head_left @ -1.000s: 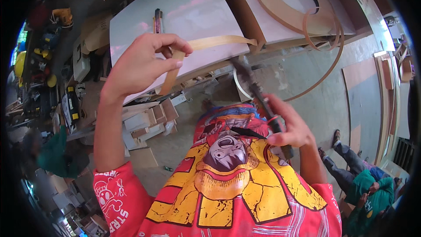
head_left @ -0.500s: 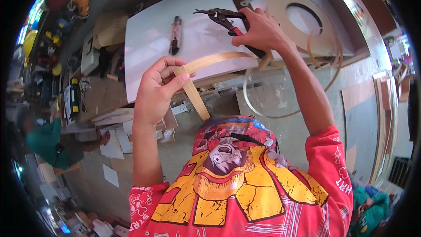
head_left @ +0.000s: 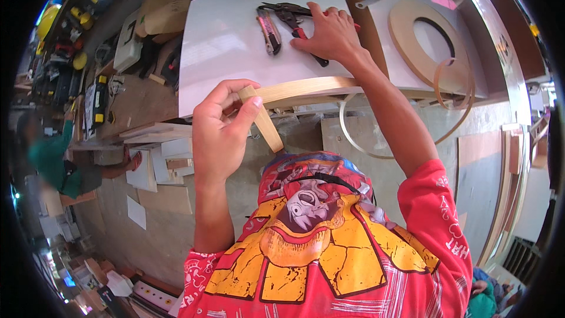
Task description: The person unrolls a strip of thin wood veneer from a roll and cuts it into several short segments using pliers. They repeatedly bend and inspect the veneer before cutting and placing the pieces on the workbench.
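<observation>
My left hand (head_left: 226, 123) pinches a pale wood-veneer strip (head_left: 303, 87) at a corner where one length runs right along the board's front edge and another hangs down toward me. My right hand (head_left: 329, 35) is on the black-and-red tin snips (head_left: 285, 15) on the white board (head_left: 209, 47), thumb and fingers loosely round the handles. A patterned box cutter (head_left: 268, 32) lies just left of the snips, apart from them.
A second white panel (head_left: 376, 65) carries a banding roll (head_left: 403, 41) with loops hanging off its edge. Tools crowd the left bench (head_left: 141, 103). Wood offcuts (head_left: 159, 188) lie on the floor. A person in green (head_left: 56, 165) is at left, another (head_left: 482, 297) at bottom right.
My right hand has moved from low by my body up onto the board, bringing the snips down beside the box cutter. My left hand still holds the strip.
</observation>
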The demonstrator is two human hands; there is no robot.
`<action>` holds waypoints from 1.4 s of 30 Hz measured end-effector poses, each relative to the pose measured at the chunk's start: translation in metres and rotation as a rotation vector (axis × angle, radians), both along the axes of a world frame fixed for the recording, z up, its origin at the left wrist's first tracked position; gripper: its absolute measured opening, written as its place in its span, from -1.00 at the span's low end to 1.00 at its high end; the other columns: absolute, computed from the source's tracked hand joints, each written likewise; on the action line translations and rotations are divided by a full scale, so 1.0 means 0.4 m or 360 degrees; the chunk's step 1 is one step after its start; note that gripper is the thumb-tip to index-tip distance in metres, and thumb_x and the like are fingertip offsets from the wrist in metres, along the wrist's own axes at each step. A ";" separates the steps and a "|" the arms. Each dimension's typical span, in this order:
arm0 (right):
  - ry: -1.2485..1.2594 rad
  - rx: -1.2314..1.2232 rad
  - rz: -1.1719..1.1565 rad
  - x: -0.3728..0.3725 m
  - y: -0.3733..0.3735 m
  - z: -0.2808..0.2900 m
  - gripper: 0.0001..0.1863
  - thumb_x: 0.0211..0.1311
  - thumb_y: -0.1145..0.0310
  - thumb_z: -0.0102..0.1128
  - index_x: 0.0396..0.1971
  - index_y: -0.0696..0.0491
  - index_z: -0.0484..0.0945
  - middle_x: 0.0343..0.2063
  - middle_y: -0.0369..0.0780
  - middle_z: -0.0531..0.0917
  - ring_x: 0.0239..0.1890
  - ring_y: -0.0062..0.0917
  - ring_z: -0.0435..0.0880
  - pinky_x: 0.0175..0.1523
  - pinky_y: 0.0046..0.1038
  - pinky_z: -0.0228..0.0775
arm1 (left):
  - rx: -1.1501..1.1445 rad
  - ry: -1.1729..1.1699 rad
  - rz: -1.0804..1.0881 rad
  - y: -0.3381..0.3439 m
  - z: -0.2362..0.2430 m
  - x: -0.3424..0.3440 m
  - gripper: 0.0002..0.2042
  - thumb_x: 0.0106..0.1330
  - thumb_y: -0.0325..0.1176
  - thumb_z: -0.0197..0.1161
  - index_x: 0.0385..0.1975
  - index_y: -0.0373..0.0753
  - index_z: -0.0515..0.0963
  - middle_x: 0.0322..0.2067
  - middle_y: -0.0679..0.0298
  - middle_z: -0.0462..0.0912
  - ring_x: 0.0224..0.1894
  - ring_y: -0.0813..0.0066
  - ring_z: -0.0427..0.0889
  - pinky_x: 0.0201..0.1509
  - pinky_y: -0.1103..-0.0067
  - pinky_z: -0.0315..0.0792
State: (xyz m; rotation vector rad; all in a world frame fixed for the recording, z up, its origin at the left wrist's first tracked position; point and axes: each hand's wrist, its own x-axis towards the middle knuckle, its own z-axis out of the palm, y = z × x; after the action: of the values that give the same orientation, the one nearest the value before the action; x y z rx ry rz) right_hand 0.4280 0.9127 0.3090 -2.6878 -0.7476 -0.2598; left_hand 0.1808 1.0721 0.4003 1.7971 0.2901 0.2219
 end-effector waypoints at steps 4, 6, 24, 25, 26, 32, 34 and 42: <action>0.0204 0.0508 0.0142 -0.030 -0.116 0.065 -0.22 0.28 -0.15 0.44 0.29 0.13 0.59 0.08 0.11 0.70 0.19 0.01 0.65 0.32 -0.08 0.45 | 0.0063 -0.0001 -0.0019 -0.037 0.033 0.001 -0.81 0.47 -0.54 0.35 0.02 -0.37 0.64 -0.22 0.31 0.75 -0.23 0.72 0.58 -0.10 0.69 0.48; 0.0528 0.0765 0.0687 -0.098 -0.230 0.113 -0.48 0.51 0.05 0.32 0.25 0.13 0.64 0.05 -0.06 0.75 0.15 -0.30 0.69 0.24 -0.28 0.52 | -0.0023 -0.0074 -0.0097 -0.059 0.046 0.001 -0.81 0.48 -0.57 0.32 0.03 -0.38 0.63 -0.19 0.30 0.73 -0.21 0.70 0.59 -0.08 0.70 0.47; 0.1539 0.1319 0.0846 -0.295 -0.545 0.036 -0.60 0.68 0.21 0.09 0.17 0.23 0.67 -0.22 -0.23 0.82 -0.09 -0.60 0.76 0.12 -0.48 0.55 | -0.0178 -0.0253 -0.0189 0.201 0.089 0.124 -0.67 0.59 -0.51 0.19 0.27 -0.45 0.45 -0.02 0.16 0.69 -0.02 0.52 0.69 0.12 0.57 0.54; 0.1516 0.1279 0.0849 -0.299 -0.537 0.040 -0.64 0.65 0.28 0.15 0.16 0.23 0.68 -0.22 -0.22 0.83 -0.09 -0.59 0.77 0.11 -0.48 0.56 | -0.0236 -0.0233 -0.0292 0.202 0.083 0.126 -0.67 0.60 -0.51 0.19 0.28 -0.44 0.45 -0.01 0.17 0.68 0.00 0.52 0.68 0.14 0.55 0.54; 0.1539 0.1303 0.0920 -0.302 -0.527 0.043 -0.66 0.61 0.31 0.19 0.16 0.23 0.68 -0.23 -0.22 0.83 -0.11 -0.59 0.78 0.09 -0.48 0.57 | -0.0244 -0.0240 -0.0301 0.196 0.075 0.125 -0.67 0.60 -0.51 0.18 0.28 -0.44 0.45 0.00 0.16 0.68 0.00 0.51 0.68 0.15 0.55 0.54; 0.1498 0.1242 0.0794 -0.326 -0.504 0.069 -0.70 0.52 0.38 0.32 0.10 0.23 0.68 -0.27 -0.24 0.83 -0.24 -0.63 0.78 -0.04 -0.52 0.62 | -0.0292 -0.0371 -0.0244 0.106 0.027 0.143 -0.70 0.61 -0.52 0.16 0.26 -0.43 0.45 0.08 0.07 0.68 0.09 0.35 0.71 0.27 0.44 0.55; 0.1337 0.1208 0.0649 -0.334 -0.506 0.070 -0.73 0.52 0.38 0.33 0.06 0.23 0.69 -0.27 -0.26 0.83 -0.27 -0.67 0.77 -0.07 -0.55 0.62 | -0.0081 -0.0403 0.0027 0.105 0.028 0.140 -0.74 0.62 -0.51 0.14 0.21 -0.43 0.46 0.07 0.04 0.68 0.08 0.28 0.72 0.29 0.37 0.56; 0.1434 0.2025 0.0314 -0.385 -0.455 0.071 -0.77 0.55 0.35 0.32 -0.03 0.22 0.70 -0.26 -0.28 0.80 -0.31 -0.68 0.78 -0.17 -0.59 0.64 | -0.0698 -0.0327 -0.0657 0.030 0.071 0.110 -0.79 0.57 -0.49 0.17 0.11 -0.38 0.51 -0.08 0.11 0.67 -0.07 0.38 0.68 0.07 0.50 0.56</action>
State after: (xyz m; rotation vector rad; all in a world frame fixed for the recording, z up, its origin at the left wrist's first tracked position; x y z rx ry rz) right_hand 0.2740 0.7307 0.3374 -1.2668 -0.3224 0.3964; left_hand 0.2249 1.0842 0.4285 1.3484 -0.1714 0.0419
